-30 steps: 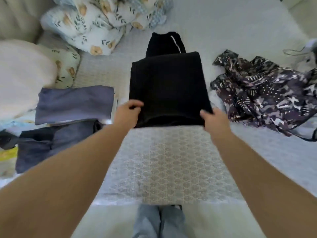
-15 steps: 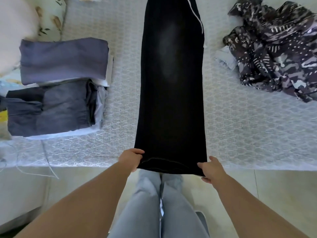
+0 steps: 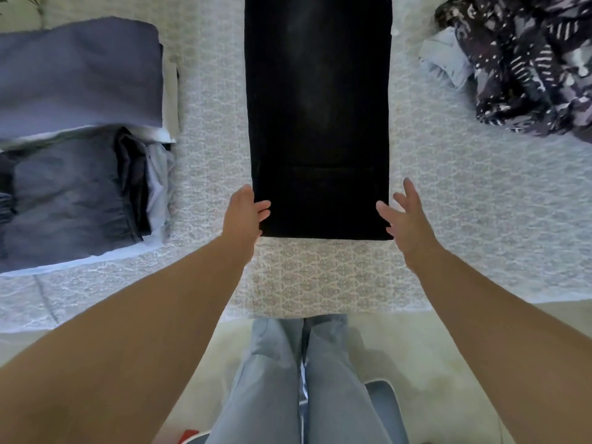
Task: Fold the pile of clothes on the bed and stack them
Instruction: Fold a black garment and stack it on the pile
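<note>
Black trousers lie flat and lengthwise down the middle of the bed, their near hem a short way in from the bed's front edge. My left hand rests at the hem's left corner with fingers straight, touching the cloth. My right hand hovers at the hem's right corner, fingers spread and holding nothing. At the left stand folded clothes: a blue-grey piece at the back and a dark grey stack in front. A crumpled patterned garment lies at the right.
A pale blue piece pokes out from under the patterned garment. My legs in light jeans stand against the bed's front edge. Bare bedspread shows on both sides of the trousers.
The trousers were unfolded and pulled toward me, then laid flat. Both hands have let go of the hem, which now lies on the bed instead of hanging over its edge.
</note>
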